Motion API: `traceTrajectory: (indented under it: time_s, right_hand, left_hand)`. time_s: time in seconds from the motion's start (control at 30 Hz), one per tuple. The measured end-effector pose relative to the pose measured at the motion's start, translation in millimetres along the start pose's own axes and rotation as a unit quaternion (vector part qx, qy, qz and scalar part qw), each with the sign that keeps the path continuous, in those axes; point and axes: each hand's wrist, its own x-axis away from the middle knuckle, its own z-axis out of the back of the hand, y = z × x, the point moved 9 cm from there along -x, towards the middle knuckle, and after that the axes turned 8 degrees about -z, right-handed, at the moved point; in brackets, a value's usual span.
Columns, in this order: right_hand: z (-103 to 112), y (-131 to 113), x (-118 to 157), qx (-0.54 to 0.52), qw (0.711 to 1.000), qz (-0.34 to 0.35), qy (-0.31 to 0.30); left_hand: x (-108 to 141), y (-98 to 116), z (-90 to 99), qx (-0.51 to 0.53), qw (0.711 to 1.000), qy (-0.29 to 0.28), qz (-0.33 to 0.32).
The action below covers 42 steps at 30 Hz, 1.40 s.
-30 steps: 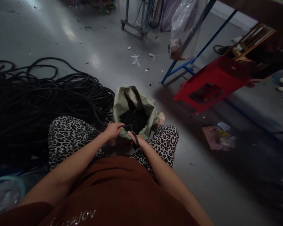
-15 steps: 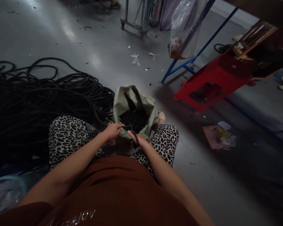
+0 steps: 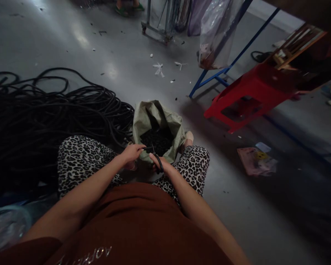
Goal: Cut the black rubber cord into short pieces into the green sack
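Note:
Between my knees stands a pale green woven sack (image 3: 177, 123), its mouth wide and small black pieces (image 3: 161, 139) inside. My left hand (image 3: 131, 152) is closed on a black rubber cord (image 3: 148, 148) whose end points over the sack's opening. In my right hand (image 3: 160, 162) are black-handled scissors (image 3: 161, 167), held with the blades upward beside the cord's end. Whether the blades touch the cord I cannot tell. A large tangled heap of black cord (image 3: 79, 106) lies on the floor to my left.
A red plastic stool (image 3: 253, 94) stands at the right, near a blue metal frame (image 3: 223, 73) with a clear plastic bag (image 3: 216, 33). A wheeled metal rack (image 3: 157, 31) and another person's feet (image 3: 129, 8) are at the back. A pinkish packet (image 3: 252, 160) lies on the floor; a light-blue-rimmed tub (image 3: 27, 213) sits lower left.
The scissor handles look slightly further apart. Both hands stay over the near edge of the sack, and the whole view has shifted very slightly.

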Motion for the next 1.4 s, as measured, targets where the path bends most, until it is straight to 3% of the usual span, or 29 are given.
traceTrajectory:
  time_s: [0.73,1.0,1.17,1.4]
  right_hand:
    - [4,3,-10,0.033,0.999,0.01,0.023]
    - [1,7,-5,0.016,1.0,-0.019,0.01]
    - [3,5,-3,0.004,1.0,-0.008,0.029]
    - [8,6,-2,0.068,0.995,-0.017,0.07]
  left_hand:
    - [-4,7,4.9,-0.004,1.0,-0.005,0.001]
    - [-6,5,3.1,0.013,1.0,-0.003,0.004]
    - [-8,6,1.2,0.035,0.999,-0.001,-0.001]
    - [-12,2,-8.5,0.026,1.0,-0.013,-0.004]
